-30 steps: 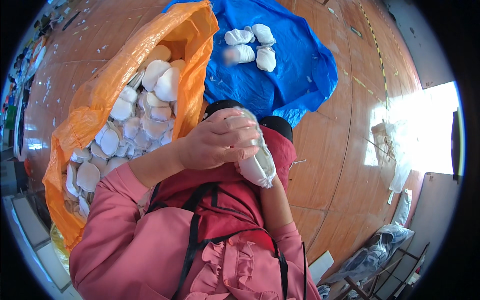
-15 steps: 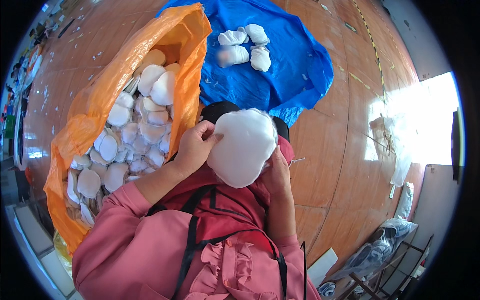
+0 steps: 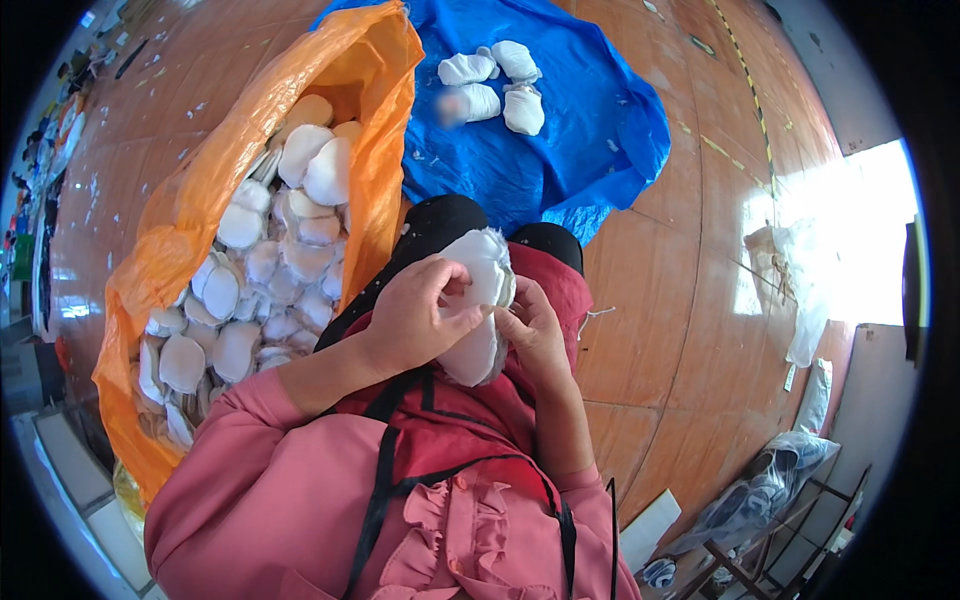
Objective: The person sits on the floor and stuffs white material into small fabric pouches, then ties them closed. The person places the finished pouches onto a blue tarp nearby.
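Note:
Over my lap I hold a white, soft padded fabric piece [image 3: 470, 358] with fuzzy edges, tilted so that its right edge shows separate layers. My left hand [image 3: 415, 308] is closed, its fingers bent over the pad's face and its thumb reaching to the right edge. On the opposite side my right hand [image 3: 535, 330] pinches that same edge between thumb and fingers. What lies between the layers is hidden. To the left, an orange woven bag [image 3: 180, 230] gapes wide, full of loose white and cream pads [image 3: 236, 350].
Ahead of my knees, a blue plastic sheet [image 3: 590, 130] is spread on the brown floor [image 3: 650, 330]. Several white rolled bundles [image 3: 523, 108] rest on it. A clear plastic-wrapped item [image 3: 760, 485] and a metal frame [image 3: 740, 575] stand at the lower right.
The pad has turned from facing up broadly to a narrower, tilted view. My left hand has moved right across it, and my right hand has shifted inward to its edge.

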Demonstrator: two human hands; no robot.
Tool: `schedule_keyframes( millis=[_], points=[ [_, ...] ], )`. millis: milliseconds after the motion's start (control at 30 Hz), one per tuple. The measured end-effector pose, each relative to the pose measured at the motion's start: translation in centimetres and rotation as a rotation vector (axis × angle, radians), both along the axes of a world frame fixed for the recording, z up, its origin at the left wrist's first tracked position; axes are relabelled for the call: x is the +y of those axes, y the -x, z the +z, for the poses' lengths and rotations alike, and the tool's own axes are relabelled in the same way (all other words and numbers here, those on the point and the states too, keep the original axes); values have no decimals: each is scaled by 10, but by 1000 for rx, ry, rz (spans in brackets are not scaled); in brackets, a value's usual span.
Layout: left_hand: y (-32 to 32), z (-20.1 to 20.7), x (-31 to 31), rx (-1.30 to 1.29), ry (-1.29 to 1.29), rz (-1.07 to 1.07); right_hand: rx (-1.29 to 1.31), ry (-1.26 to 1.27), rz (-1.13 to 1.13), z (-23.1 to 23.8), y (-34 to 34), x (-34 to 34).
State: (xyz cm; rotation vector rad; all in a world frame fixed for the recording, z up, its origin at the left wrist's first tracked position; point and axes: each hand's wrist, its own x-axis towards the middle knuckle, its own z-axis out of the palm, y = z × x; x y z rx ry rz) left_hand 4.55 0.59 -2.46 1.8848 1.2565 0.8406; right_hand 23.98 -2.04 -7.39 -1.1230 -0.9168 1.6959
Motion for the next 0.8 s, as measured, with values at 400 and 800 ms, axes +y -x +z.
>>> schedule_keyframes(
  millis=[400,800],
  points=[
    [-1,-4,5,114,44,57,-18,-13,-25,1,5,1],
    [-3,-15,8,-5,-9,17,-29,-73,-53,-9,-3,0]
  ],
)
